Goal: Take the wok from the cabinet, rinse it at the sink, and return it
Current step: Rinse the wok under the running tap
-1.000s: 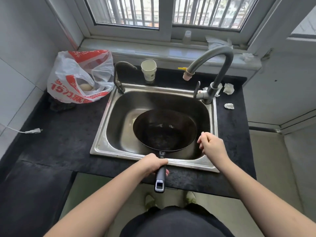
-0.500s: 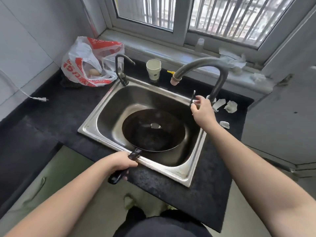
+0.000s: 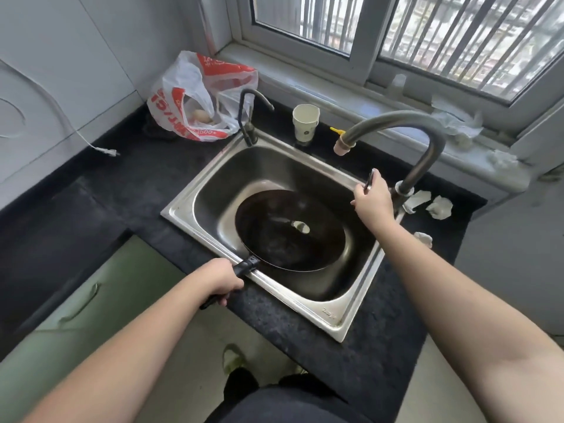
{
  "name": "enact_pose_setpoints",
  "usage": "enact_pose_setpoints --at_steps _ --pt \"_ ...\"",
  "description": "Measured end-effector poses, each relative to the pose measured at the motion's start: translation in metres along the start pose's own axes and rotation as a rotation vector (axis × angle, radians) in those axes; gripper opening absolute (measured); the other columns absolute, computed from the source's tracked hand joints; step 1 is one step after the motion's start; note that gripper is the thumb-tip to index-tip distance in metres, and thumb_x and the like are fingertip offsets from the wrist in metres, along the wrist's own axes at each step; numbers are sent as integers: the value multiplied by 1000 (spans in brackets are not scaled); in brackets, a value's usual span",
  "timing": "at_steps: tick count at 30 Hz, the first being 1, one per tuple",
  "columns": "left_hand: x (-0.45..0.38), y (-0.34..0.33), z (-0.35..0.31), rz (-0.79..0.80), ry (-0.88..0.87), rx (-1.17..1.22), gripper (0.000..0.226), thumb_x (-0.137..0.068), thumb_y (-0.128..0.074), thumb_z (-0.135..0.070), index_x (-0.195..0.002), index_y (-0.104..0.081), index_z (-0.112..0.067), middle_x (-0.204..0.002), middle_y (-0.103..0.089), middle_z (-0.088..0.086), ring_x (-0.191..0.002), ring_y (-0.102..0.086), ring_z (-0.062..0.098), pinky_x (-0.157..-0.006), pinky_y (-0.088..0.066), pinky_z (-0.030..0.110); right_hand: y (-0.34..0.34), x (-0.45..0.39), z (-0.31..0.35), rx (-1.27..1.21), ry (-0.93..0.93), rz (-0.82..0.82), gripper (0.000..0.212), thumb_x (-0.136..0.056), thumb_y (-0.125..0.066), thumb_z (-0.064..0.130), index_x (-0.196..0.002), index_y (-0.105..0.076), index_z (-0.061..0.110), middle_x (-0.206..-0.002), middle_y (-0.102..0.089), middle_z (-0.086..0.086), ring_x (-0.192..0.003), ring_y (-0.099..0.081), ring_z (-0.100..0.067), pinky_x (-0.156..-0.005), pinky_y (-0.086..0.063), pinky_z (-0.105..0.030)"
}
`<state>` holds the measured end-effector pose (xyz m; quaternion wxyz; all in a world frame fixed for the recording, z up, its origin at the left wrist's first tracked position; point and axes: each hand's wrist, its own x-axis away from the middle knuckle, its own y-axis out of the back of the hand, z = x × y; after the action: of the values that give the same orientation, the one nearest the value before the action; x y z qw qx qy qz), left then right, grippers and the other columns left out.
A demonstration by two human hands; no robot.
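The black wok (image 3: 290, 230) lies inside the steel sink (image 3: 195, 222), its handle sticking out over the front rim. My left hand (image 3: 221, 277) is closed around that black handle. A tall grey faucet (image 3: 421, 132) curves over the basin from the right rear corner, its pink-tipped spout above the sink. My right hand (image 3: 374, 198) grips the faucet's lever at the base. No water stream shows at the spout.
A red-and-white plastic bag (image 3: 198, 99) sits on the black counter (image 3: 128, 190) at the back left. A small second tap (image 3: 248, 117) and a paper cup (image 3: 305, 122) stand behind the sink. Crumpled tissues (image 3: 439, 207) lie right of the faucet. Green cabinet door (image 3: 91, 306) below left.
My right hand rose from the sink's front rim to the faucet lever and closed on it. My left hand kept hold of the wok handle while my view swung to the right.
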<state>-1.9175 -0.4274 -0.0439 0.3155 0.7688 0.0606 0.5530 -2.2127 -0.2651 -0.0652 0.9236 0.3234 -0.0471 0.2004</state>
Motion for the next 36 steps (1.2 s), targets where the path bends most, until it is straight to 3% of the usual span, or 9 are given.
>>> enact_pose_setpoints --at_steps 3,7,11,14,17,20,22,27,36 --pt "6 -3 -3 -110 29 -109 17 -78 -53 -23 -87 -60 -11 -62 -71 5 -47 -65 21 -50 -50 23 -2 -2 0 31 3 -13 62 -93 -41 31 -151 -23 20 -151 -35 -3 -108 -62 -25 -97 -50 -44" --pt "6 -9 -1 -211 14 -160 16 -80 -53 -34 -83 -58 -19 -71 -68 -1 -44 -65 16 -51 -46 23 -7 -7 -3 73 25 -59 55 -94 -40 31 -148 -31 20 -148 -41 -4 -114 -61 -28 -102 -46 -46" --pt "6 -13 -1 -257 -3 -188 20 -81 -53 -36 -86 -59 -18 -86 -67 -1 -68 -70 22 -63 -50 27 -8 -10 -2 222 109 -39 47 -98 -38 30 -144 -42 20 -137 -53 -5 -111 -62 -30 -100 -47 -43" --pt "7 -14 -1 -266 -14 -195 18 -81 -53 -36 -85 -57 -18 -91 -67 2 -77 -69 25 -65 -48 29 0 -16 0 400 195 -36 44 -101 -39 26 -142 -47 13 -136 -56 -11 -122 -53 -32 -101 -41 -39" --pt "7 -14 -1 -275 -14 -187 17 -81 -53 -35 -82 -55 -18 -88 -66 1 -73 -68 25 -63 -46 29 11 -22 4 430 230 -32 42 -100 -43 34 -135 -55 13 -127 -62 -12 -118 -55 -32 -94 -44 -37" --pt "7 -15 1 -286 -14 -186 16 -82 -53 -34 -80 -55 -18 -86 -65 0 -70 -67 24 -62 -45 29 14 -29 7 418 205 -33 36 -99 -47 38 -123 -62 16 -109 -69 -11 -103 -61 -31 -80 -45 -34" --pt "8 -16 1 -299 -10 -184 18 -83 -53 -34 -84 -57 -17 -87 -64 1 -74 -66 24 -63 -45 29 12 -31 8 425 207 -37 33 -99 -48 36 -116 -63 13 -101 -69 -11 -96 -62 -31 -73 -42 -32" --pt "11 -17 -1 -306 -17 -220 23 -86 -51 -33 -97 -60 -14 -102 -66 5 -93 -65 28 -70 -46 31 1 -27 11 541 235 -73 28 -102 -43 28 -109 -58 6 -105 -60 -16 -90 -55 -30 -71 -38 -35" --pt "20 -28 8 -341 -52 -188 14 -84 -52 -28 -85 -51 -15 -86 -58 2 -84 -62 28 -65 -44 31 -4 -23 11 583 225 -81 28 -101 -40 23 -109 -56 1 -108 -56 -20 -96 -56 -39 -79 -43 -43"
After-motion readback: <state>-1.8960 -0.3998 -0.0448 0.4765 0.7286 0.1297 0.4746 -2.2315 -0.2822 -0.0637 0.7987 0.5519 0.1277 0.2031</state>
